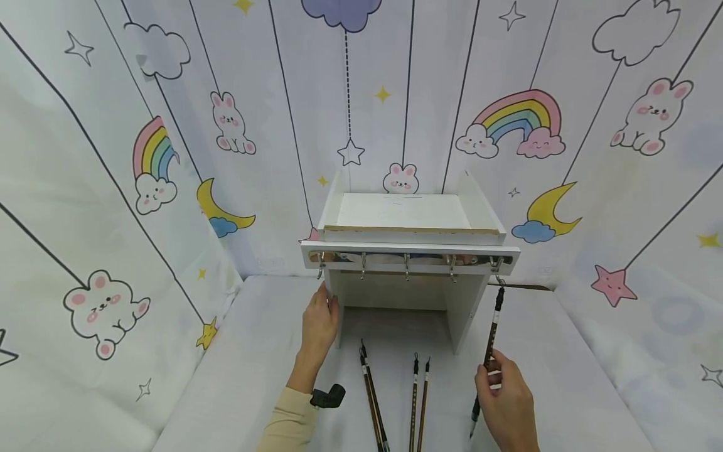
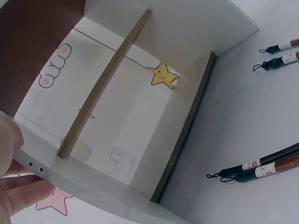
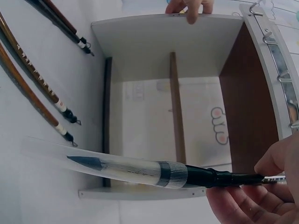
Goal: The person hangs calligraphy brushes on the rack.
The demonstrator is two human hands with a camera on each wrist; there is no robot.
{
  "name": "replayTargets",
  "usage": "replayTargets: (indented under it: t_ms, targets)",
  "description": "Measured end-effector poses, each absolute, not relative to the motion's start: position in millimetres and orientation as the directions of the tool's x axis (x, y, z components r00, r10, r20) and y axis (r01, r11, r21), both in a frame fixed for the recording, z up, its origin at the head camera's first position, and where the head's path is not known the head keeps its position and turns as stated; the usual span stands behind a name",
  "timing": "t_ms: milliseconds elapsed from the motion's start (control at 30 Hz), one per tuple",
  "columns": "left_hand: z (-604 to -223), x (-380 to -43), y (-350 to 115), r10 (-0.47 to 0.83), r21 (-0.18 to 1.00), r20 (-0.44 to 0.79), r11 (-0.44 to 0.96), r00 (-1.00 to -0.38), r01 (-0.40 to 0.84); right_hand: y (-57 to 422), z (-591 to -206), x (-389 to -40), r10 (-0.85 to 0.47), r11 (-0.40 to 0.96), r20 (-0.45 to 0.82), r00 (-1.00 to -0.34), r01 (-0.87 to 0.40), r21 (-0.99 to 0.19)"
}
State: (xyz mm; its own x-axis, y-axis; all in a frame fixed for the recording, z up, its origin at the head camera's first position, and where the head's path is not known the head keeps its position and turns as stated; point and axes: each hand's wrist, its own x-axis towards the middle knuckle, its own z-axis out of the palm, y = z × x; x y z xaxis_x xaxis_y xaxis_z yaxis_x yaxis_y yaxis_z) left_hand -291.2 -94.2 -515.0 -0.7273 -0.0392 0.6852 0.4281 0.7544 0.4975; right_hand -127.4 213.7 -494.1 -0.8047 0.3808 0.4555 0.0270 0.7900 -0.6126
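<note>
White rack (image 1: 409, 237) upright, four brushes (image 1: 414, 398) lying in front; left hand (image 1: 319, 323), fingers clamped on rack's left side, apparently steadying it; right hand (image 1: 507, 395), fingers pinching fifth brush (image 1: 494, 323) low, off rack's right front, likely leaving its loop (image 1: 501, 282) free near rack's end hook (image 1: 497, 263).

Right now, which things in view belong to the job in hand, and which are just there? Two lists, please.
Likely part of the job:
brush in the right grip, its upper end near the rightmost hook
white rack, held by the left grip
four other brushes lying on the table

Apparently just there:
patterned backdrop
black wrist-worn device
</note>
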Motion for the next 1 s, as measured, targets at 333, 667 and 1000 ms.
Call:
replayTargets:
  t_ms: [333, 667, 1000]
  targets:
    - [-515, -292, -94, -0.04, 0.506, 0.676, 0.751, -0.736, 0.424, 215, -496, -131, 0.369, 0.794, 0.467, -0.803, 0.011, -0.608]
    - [-516, -292, -95, -0.042, 0.507, 0.676, 0.75, -0.736, 0.424, 218, -505, -137, 0.328, 0.804, 0.511, -0.795, -0.049, -0.592]
    - [-516, -293, -94, -0.039, 0.485, 0.696, 0.762, -0.717, 0.429, 223, -512, -147, 0.299, 0.822, 0.536, -0.789, -0.072, -0.565]
